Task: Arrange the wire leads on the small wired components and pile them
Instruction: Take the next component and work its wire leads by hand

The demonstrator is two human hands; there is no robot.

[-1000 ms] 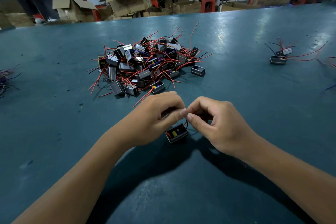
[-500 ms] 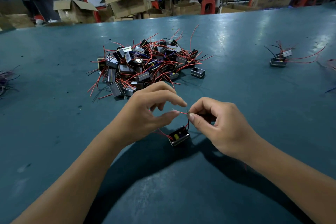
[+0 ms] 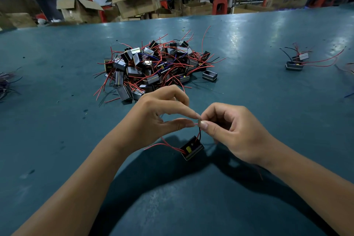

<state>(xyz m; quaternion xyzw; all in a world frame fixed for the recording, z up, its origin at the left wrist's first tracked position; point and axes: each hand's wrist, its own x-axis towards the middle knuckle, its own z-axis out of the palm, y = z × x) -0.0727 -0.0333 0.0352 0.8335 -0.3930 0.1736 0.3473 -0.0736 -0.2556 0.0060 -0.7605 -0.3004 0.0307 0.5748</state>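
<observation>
My left hand [image 3: 161, 117] and right hand [image 3: 229, 132] pinch the leads [image 3: 199, 132] above the component [image 3: 192, 148], mid-arranging; next it should join the pile [image 3: 157, 67] beyond.

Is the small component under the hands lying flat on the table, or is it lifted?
Lifted and tilted. The component hangs by its black lead, pinched by the right hand and left hand; one corner is raised.
</observation>
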